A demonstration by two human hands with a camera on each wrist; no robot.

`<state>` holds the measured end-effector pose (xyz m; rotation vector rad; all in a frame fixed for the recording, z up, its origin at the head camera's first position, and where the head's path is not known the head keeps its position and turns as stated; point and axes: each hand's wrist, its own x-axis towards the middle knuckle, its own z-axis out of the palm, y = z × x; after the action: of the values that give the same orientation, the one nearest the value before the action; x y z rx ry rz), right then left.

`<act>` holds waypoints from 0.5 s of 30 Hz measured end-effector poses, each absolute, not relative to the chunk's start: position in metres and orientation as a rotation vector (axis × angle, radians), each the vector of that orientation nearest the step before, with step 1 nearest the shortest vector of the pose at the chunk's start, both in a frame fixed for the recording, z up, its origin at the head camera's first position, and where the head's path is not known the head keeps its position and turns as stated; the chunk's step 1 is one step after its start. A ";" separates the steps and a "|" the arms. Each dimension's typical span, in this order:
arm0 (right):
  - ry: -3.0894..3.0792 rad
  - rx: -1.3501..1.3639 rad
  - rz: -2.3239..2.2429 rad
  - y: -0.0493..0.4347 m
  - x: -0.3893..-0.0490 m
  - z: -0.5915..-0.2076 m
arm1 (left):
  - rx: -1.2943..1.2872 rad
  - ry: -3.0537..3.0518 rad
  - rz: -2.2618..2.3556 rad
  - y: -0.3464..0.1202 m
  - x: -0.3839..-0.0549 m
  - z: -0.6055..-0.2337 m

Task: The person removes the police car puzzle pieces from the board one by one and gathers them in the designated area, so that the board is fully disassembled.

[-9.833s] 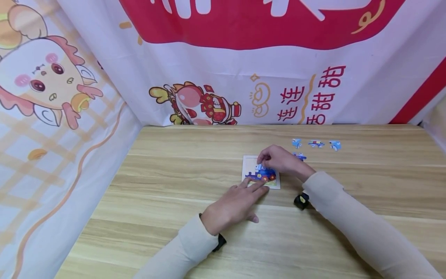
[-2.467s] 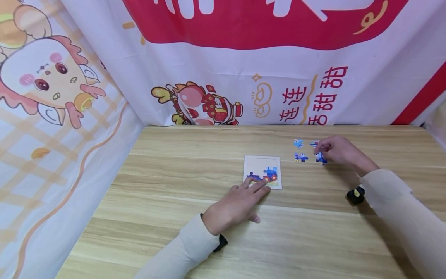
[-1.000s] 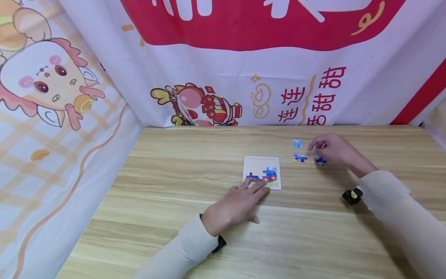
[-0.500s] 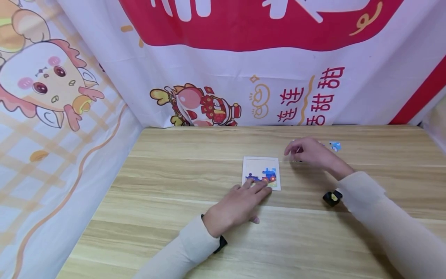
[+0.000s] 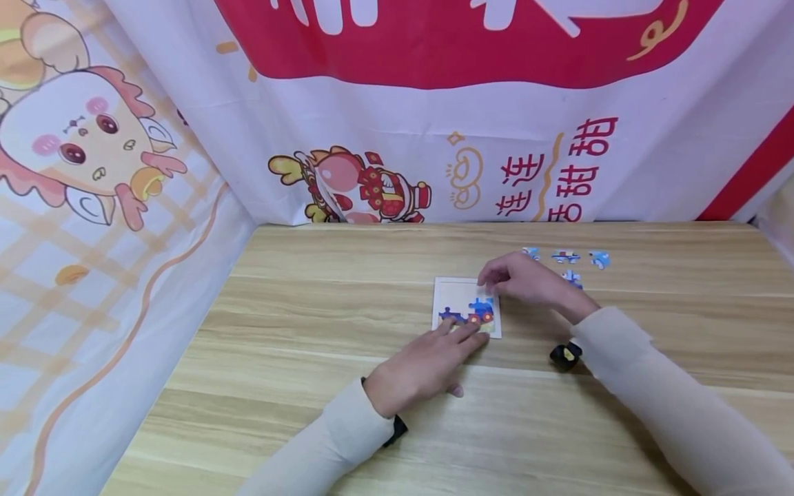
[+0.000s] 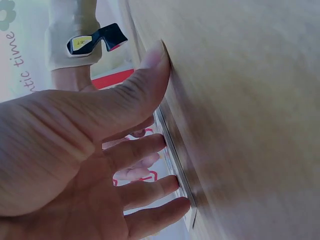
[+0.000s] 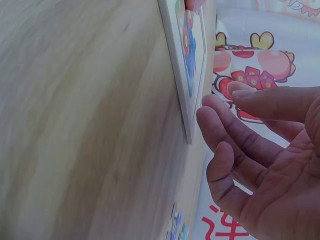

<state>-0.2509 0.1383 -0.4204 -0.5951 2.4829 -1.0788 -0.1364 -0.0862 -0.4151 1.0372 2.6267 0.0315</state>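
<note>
In the head view a square jigsaw puzzle board [image 5: 455,284] with a pale border lies on the table. Its lower part carries blue train pieces [image 5: 481,307] with red wheels. My left hand [image 5: 428,362] rests its outstretched fingertips on the board's lower edge; its thumb is apart from the board. Over the board's upper right corner hovers my right hand [image 5: 521,277], fingers bent and thumb near them. In the right wrist view no piece shows between the fingers of the right hand [image 7: 265,145]; whether one is hidden there I cannot tell.
Loose puzzle pieces lie behind and right of the board: a light blue one [image 5: 600,259], one with a red and blue pattern [image 5: 566,256], a blue one [image 5: 572,279] and one partly behind the hand [image 5: 531,253]. A printed cloth [image 5: 384,117] hangs along the table's back edge.
My right hand was at the loose pieces, first at the right, then the left ones, and has moved left over the board's corner. The left hand has stayed on the board.
</note>
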 end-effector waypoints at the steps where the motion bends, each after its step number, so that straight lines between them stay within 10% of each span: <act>1: 2.482 -0.593 -1.073 0.137 -0.251 -0.420 | 1.034 2.623 0.032 -0.086 -0.137 -0.415; 15: 2.492 -0.644 -1.056 0.124 -0.253 -0.425 | 0.997 2.606 0.032 -0.085 -0.136 -0.412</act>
<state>-0.2531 0.1244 -0.4251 -0.6443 2.4922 -1.0558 -0.1364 -0.0846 -0.4115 0.9975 2.6058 0.0317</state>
